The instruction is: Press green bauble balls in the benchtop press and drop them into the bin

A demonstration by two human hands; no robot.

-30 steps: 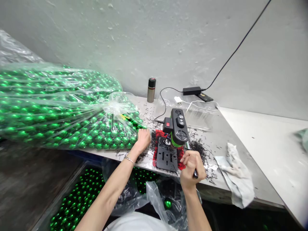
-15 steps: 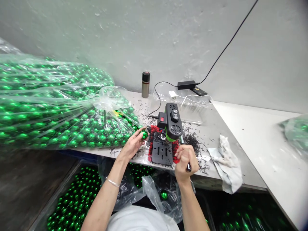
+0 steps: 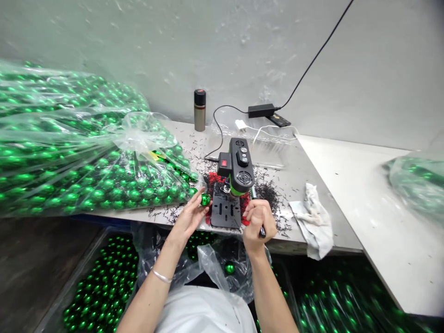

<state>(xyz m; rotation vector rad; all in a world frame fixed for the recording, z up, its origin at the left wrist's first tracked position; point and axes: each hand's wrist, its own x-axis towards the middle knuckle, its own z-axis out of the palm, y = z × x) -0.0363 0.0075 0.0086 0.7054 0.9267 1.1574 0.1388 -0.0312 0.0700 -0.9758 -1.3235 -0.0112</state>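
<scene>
My left hand [image 3: 190, 215] pinches one shiny green ball [image 3: 206, 199] just left of the small bench drill [image 3: 238, 167], close to its black slotted base plate [image 3: 226, 212]. My right hand [image 3: 258, 220] is closed around the drill's black lever handle [image 3: 261, 230] at the table's front edge. A big clear plastic bag of green balls [image 3: 79, 152] lies on the table to the left, its mouth near my left hand.
Black shavings [image 3: 268, 192] litter the metal table [image 3: 305, 169] around the drill. A white rag [image 3: 313, 219] lies to the right. A flask [image 3: 199, 110], power adapter [image 3: 261, 110] and cables stand at the back. Bins of green balls [image 3: 104, 282] sit below.
My left hand drew out of the bag mouth with one green ball and brought it toward the drill base. My right hand stayed on the lever. The view shifted.
</scene>
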